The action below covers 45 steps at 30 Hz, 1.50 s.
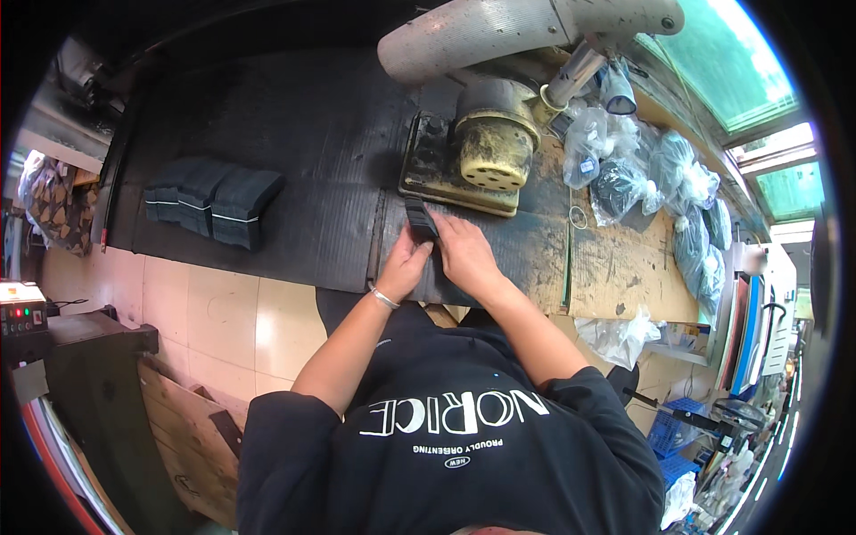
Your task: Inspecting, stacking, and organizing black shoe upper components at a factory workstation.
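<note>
Both my hands grip a small stack of thin black pieces [419,217] at the front of the dark work table. My left hand [405,267] is closed around its near left side, a light bracelet at the wrist. Along the right side of the stack, the fingers of my right hand [465,254] are pressed against it. The far end of the stack reaches to the front edge of a grimy flat base [464,201], under a rounded yellowish head with holes [493,160]. To the left lie black stacks [214,201] of similar colour, bound with thin white bands.
A thick grey tube [473,40] hangs over the table's far side. Several clear plastic bags [615,183] with dark contents crowd the right, near a thin ring [578,217]. A machine with lit buttons [25,314] stands at far left; blue crates [673,432] sit low at right.
</note>
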Each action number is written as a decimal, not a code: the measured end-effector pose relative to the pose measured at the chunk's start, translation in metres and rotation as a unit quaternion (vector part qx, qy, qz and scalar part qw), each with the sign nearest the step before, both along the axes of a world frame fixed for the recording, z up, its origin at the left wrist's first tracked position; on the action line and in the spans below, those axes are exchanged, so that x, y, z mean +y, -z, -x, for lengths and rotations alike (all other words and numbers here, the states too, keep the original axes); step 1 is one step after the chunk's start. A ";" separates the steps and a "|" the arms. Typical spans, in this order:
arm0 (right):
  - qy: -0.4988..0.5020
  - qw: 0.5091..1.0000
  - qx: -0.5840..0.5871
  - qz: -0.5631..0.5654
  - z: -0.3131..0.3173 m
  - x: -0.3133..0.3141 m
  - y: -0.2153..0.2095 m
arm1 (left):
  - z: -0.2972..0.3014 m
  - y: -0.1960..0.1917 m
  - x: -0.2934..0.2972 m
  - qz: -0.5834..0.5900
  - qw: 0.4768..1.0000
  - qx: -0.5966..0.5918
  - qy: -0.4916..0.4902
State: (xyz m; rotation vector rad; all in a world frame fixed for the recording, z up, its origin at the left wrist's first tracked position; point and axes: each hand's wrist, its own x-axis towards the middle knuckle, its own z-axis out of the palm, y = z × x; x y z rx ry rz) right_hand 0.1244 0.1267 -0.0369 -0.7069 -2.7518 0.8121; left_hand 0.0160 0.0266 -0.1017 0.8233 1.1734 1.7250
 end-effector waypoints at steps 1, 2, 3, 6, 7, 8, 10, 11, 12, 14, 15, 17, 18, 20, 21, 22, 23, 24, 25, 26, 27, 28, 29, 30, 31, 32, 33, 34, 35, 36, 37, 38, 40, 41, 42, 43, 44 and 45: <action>-0.012 0.998 -0.059 -0.020 0.000 -0.001 0.004 | -0.007 0.007 0.002 0.013 1.000 -0.019 -0.002; -0.012 0.998 -0.057 -0.018 0.000 -0.003 0.016 | -0.012 0.013 0.003 0.027 0.999 -0.038 -0.005; 0.019 0.997 -0.018 -0.076 -0.003 -0.003 0.035 | -0.022 0.012 0.008 0.033 0.997 -0.073 0.001; 0.049 0.990 0.022 -0.129 -0.001 -0.008 0.049 | -0.031 0.020 0.011 0.003 0.997 -0.064 -0.029; 0.053 0.990 0.021 -0.128 -0.001 -0.009 0.050 | -0.033 0.019 0.009 0.015 0.996 -0.076 -0.047; 0.056 0.990 0.021 -0.127 -0.004 -0.009 0.051 | -0.030 0.020 0.008 0.016 0.996 -0.075 -0.044; 0.047 0.989 0.029 -0.141 -0.004 -0.011 0.052 | -0.016 0.031 0.003 0.081 0.995 0.053 -0.038; 0.049 0.988 0.031 -0.140 -0.002 -0.011 0.052 | -0.013 0.039 0.004 0.104 0.990 0.077 -0.063; 0.051 0.988 0.027 -0.140 -0.002 -0.011 0.051 | -0.011 0.039 0.005 0.104 0.990 0.078 -0.058; 0.058 0.988 0.021 -0.140 -0.006 -0.005 0.050 | -0.008 0.040 0.008 0.181 0.978 0.092 -0.041; 0.037 0.992 -0.003 -0.121 -0.008 0.000 0.044 | -0.006 0.036 0.011 0.180 0.978 0.093 -0.038; 0.019 0.994 -0.028 -0.101 -0.018 0.014 0.032 | -0.004 0.022 0.015 0.078 0.995 0.028 -0.047; 0.012 1.000 -0.011 -0.026 -0.026 0.024 0.022 | 0.000 0.016 0.015 0.078 0.995 0.028 -0.047; -0.004 0.992 0.064 0.105 -0.046 0.051 0.023 | 0.008 0.008 0.015 0.051 0.998 -0.026 -0.013; 0.003 0.979 0.065 0.192 -0.045 0.052 0.010 | 0.017 0.005 0.009 0.041 0.997 -0.071 -0.003; 0.011 0.959 0.065 0.275 -0.043 0.053 -0.005 | 0.021 -0.006 0.005 0.042 0.997 -0.068 -0.012; -0.003 0.958 0.067 0.277 -0.039 0.050 -0.008 | 0.025 -0.019 0.000 0.042 0.990 -0.133 -0.017; 0.042 0.923 0.114 0.366 -0.034 0.043 -0.013 | 0.030 -0.031 -0.007 0.036 0.980 -0.195 -0.028; 0.071 0.872 0.155 0.458 -0.022 0.032 -0.018 | 0.039 -0.039 -0.019 0.086 0.981 -0.165 -0.059; 0.075 0.868 0.208 0.445 -0.015 0.020 -0.026 | 0.040 -0.050 -0.025 0.130 0.981 -0.121 -0.077; 0.083 0.902 0.160 0.392 -0.019 0.024 -0.021 | 0.036 -0.069 -0.021 0.172 0.979 -0.052 -0.095; 0.094 0.893 0.173 0.406 -0.016 0.016 -0.024 | 0.035 -0.067 -0.026 0.144 0.981 -0.070 -0.111; 0.104 0.880 0.183 0.426 -0.015 0.008 -0.037 | 0.033 -0.062 -0.029 0.166 0.977 -0.060 -0.117; 0.099 0.891 0.190 0.400 -0.016 0.005 -0.047 | 0.028 -0.064 -0.026 0.074 0.982 -0.139 -0.105; 0.095 0.908 0.188 0.362 -0.020 0.009 -0.053 | 0.026 -0.069 -0.024 0.051 0.982 -0.164 -0.080; 0.068 0.896 0.235 0.370 -0.019 0.008 -0.052 | 0.020 -0.080 -0.023 -0.061 0.964 -0.250 -0.064; 0.042 0.889 0.257 0.377 -0.010 0.004 -0.053 | 0.020 -0.079 -0.030 -0.105 0.952 -0.279 -0.063; 0.026 0.883 0.257 0.393 0.000 0.001 -0.058 | 0.021 -0.082 -0.037 -0.131 0.949 -0.281 -0.050; 0.017 0.878 0.259 0.402 0.011 -0.004 -0.061 | 0.019 -0.084 -0.044 -0.148 0.946 -0.280 -0.073; 0.019 0.876 0.260 0.407 0.017 -0.009 -0.067 | 0.015 -0.086 -0.046 -0.164 0.940 -0.286 -0.085; 0.021 0.882 0.259 0.392 0.022 -0.009 -0.070 | 0.013 -0.087 -0.044 -0.179 0.929 -0.308 -0.102; 0.031 0.890 0.260 0.374 0.026 -0.009 -0.071 | 0.009 -0.087 -0.039 -0.192 0.916 -0.335 -0.109; 0.057 0.894 0.244 0.372 0.041 -0.021 -0.082 | 0.015 -0.088 -0.041 -0.187 0.906 -0.349 -0.151; 0.051 0.905 0.249 0.341 0.049 -0.025 -0.078 | 0.023 -0.073 -0.045 -0.165 0.908 -0.347 -0.168; 0.062 0.905 0.254 0.334 0.056 -0.029 -0.075 | 0.029 -0.069 -0.045 -0.146 0.912 -0.327 -0.200; 0.075 0.891 0.286 0.345 0.061 -0.030 -0.071 | 0.030 -0.076 -0.039 -0.157 0.910 -0.319 -0.212; 0.096 0.881 0.285 0.365 0.066 -0.032 -0.073 | 0.033 -0.082 -0.036 -0.167 0.908 -0.308 -0.230; 0.106 0.880 0.294 0.357 0.067 -0.029 -0.069 | 0.035 -0.083 -0.027 -0.181 0.910 -0.299 -0.222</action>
